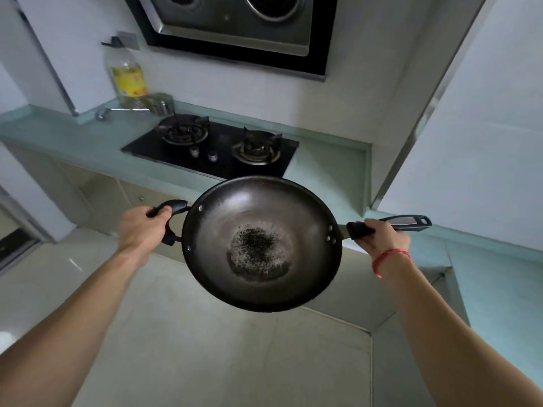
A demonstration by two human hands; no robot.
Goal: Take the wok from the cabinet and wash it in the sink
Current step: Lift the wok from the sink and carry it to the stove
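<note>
Wok aloft, left hand gripping loop handle, right hand gripping long handle

No readable text anywhere; the yellow label on the clear plastic oil bottle is too blurred to read.

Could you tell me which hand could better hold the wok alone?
Probably the right hand: it grips the long handle of the wok, a fuller hold. The left hand only holds the short loop handle.
</note>
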